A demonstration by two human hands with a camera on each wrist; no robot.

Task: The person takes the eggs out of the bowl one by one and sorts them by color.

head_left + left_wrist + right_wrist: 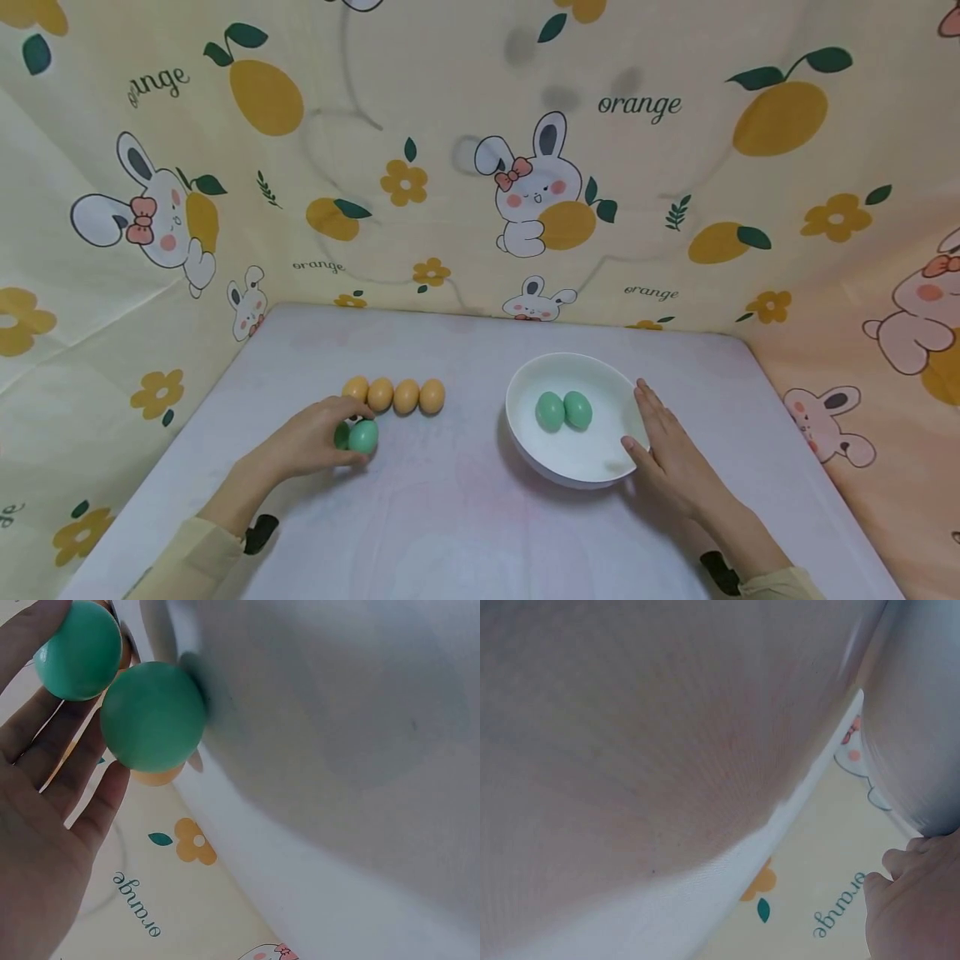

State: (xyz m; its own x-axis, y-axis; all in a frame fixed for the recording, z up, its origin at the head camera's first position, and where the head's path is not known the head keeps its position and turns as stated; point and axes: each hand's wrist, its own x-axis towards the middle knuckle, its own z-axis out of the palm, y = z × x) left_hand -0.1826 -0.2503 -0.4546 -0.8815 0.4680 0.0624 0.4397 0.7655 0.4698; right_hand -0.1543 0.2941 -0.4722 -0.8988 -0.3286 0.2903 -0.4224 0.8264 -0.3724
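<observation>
My left hand (318, 435) pinches a green egg (363, 437) between thumb and fingertips, just above or at the tabletop. A second green egg (154, 716) lies by the outer fingers of that hand in the left wrist view; in the head view the hand partly covers it. Two more green eggs (551, 412) lie side by side inside a white bowl (577, 471). Against the bowl's right side rests my right hand (678, 462), its fingers straight and its thumb at the rim. Only part of this hand shows in the right wrist view, beside the bowl wall (922, 720).
Several yellow-orange eggs (407, 397) stand in a row just beyond the left hand. The white tabletop (442, 517) ends at a cloth backdrop (450, 100) printed with rabbits and oranges, which also rises at both sides.
</observation>
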